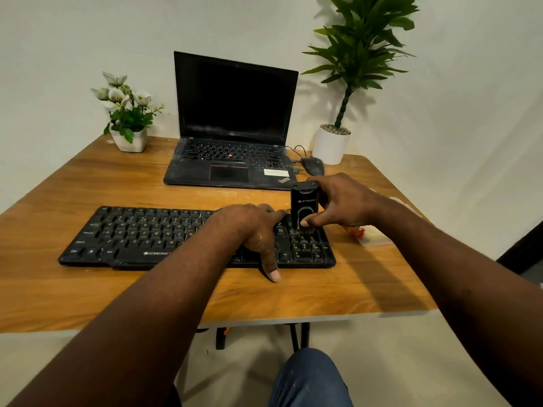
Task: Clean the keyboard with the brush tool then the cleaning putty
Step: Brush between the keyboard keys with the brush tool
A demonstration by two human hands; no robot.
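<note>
Pots, two of them, both white, stand at the back of the table [88, 289]: the left pot [130, 141] holds white flowers [123, 95], the right pot [330, 146] pebbles and a tall leafy plant [361, 48]. One laptop [232, 127], open and dark, sits between them, with one mouse [313, 165] beside it. One keyboard [141, 236] lies nearer. The right hand [343, 201] pinches the upright brush [304, 207], its bristles on the keyboard's right-end keys. The left hand [252, 230] lies flat and spread on the keys, holding nothing.
</note>
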